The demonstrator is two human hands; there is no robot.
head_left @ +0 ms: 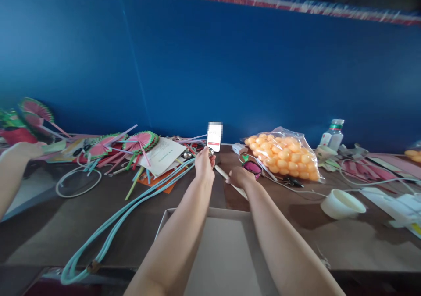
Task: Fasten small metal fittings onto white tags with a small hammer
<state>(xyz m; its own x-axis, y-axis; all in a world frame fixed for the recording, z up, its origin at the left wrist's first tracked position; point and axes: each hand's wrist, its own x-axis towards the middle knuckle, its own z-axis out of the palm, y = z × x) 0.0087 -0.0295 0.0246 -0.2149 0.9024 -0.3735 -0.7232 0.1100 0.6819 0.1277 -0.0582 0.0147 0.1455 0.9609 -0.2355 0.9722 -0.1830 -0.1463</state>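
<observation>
My left hand is in the middle, fingers closed around a small shiny silver round piece that shows at the fingertips. Just behind it a phone with a lit white screen stands upright. Pale blue cords loop across the table and reach the left hand's side; whether it grips them I cannot tell. To the right, my right hand is closed on a pale flat stick, whose two ends stick out. A purple pouch-like item lies beside that hand. Below both forearms is an open grey box.
Another person's hand reaches in at left. Pink and green paper fans and printed paper crowd the back. At right are a bag of orange balls, a bottle, a paper cup and white cable.
</observation>
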